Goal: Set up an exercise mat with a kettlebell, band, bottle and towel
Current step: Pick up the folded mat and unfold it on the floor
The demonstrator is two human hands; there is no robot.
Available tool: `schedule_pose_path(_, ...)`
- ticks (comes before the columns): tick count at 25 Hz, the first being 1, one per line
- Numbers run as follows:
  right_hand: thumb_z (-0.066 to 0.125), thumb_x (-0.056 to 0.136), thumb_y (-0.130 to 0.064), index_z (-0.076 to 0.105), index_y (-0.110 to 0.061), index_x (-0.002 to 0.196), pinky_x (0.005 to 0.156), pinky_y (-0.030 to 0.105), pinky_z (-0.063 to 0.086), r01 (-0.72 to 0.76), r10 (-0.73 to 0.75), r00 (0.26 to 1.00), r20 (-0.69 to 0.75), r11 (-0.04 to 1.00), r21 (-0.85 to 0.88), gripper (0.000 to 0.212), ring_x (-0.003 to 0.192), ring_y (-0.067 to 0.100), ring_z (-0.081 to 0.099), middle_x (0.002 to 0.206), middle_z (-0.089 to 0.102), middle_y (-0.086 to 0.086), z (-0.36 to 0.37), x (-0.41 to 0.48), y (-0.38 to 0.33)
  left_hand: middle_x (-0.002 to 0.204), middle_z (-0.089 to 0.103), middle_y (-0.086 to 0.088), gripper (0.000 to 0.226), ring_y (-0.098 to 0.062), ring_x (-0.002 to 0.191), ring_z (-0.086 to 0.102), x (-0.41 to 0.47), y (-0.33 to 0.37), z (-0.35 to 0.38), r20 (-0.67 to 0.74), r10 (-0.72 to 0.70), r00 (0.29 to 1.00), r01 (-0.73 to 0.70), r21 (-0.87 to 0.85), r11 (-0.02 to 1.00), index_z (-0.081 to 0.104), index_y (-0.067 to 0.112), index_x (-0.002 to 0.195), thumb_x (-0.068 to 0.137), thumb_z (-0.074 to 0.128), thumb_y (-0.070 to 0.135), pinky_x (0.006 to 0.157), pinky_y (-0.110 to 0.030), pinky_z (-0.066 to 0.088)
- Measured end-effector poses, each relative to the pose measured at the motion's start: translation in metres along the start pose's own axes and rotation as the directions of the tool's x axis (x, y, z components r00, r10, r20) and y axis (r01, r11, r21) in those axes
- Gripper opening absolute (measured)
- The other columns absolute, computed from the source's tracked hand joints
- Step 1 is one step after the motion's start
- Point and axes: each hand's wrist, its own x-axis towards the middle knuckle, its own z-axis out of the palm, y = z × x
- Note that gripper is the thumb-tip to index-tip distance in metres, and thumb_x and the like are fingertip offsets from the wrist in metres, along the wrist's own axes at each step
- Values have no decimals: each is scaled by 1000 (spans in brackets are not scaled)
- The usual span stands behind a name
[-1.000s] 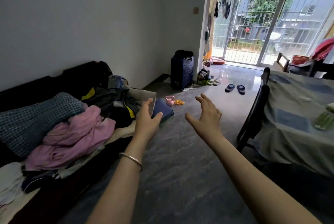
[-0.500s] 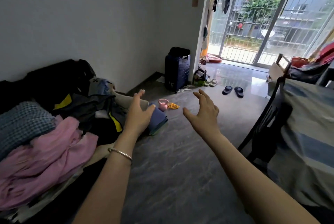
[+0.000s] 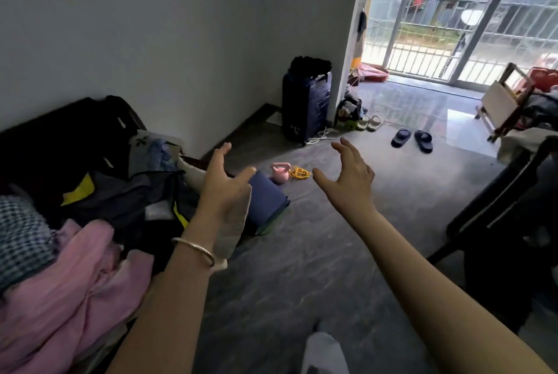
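Single wide-angle view, worn on the head; faces forward and down across the floor (image 3: 302, 268) toward the sliding door (image 3: 483, 26); sofa (image 3: 45, 147) close at left.

folded blue mat (image 3: 265, 198), pink kettlebell (image 3: 280, 172), yellow band (image 3: 299, 173)

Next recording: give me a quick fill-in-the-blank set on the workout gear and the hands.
1. The kettlebell is ___ in colour.
2. The band beside it is ___.
3. The blue mat lies ___, not spread out.
4. The left hand and right hand hold ___.
Missing: pink; yellow; folded; nothing.
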Motion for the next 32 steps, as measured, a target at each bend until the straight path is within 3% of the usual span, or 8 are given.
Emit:
schedule_pose_path(9, 66, 78, -39, 42, -21, 135, 109, 44, 23, 132, -138, 983, 123, 989, 59, 64, 134, 20, 35, 150, 33, -1, 73, 212, 51, 143, 37, 1, 63, -17, 138, 26, 171, 4, 84, -127, -72, 989, 73, 0, 997, 34, 14, 142, 87, 63, 19, 108, -24, 23)
schedule_pose_path(14, 66, 79, -40, 41, -22, 136, 110, 43, 21, 163, -175, 967, 184, 984, 75, 64, 134, 20, 34, 150, 32, -1, 126, 305, 72, 150, 33, -3, 63, -21, 138, 30, 255, -19, 116, -166, -169, 972, 168, -22, 986, 33, 18, 143, 87, 61, 24, 113, -37, 28)
schedule_pose_path(20, 67, 80, -39, 42, -20, 136, 111, 44, 21, 181, -196, 940, 281, 980, 77, 64, 135, 21, 34, 151, 31, 0, 210, 415, 89, 149, 35, -5, 61, -18, 138, 30, 382, -62, 143, -217, -209, 954, 204, -46, 978, 34, 14, 142, 87, 61, 23, 111, -30, 25)
schedule_pose_path(23, 66, 81, -40, 41, -20, 137, 112, 45, 21, 192, -212, 919, 333, 977, 93, 64, 135, 20, 34, 151, 30, 0, 251, 465, 92, 151, 32, -4, 64, -18, 140, 28, 439, -79, 152, -218, -247, 944, 241, -54, 969, 32, 16, 143, 87, 62, 24, 114, -34, 25)
schedule_pose_path(32, 65, 80, -40, 39, -22, 137, 111, 41, 16, 186, -261, 827, 498, 963, 196, 65, 136, 18, 31, 153, 26, -2, 364, 576, 124, 153, 29, -1, 67, -15, 141, 24, 551, -123, 198, -348, -406, 845, 398, -98, 912, 31, 20, 143, 85, 63, 27, 116, -35, 22)
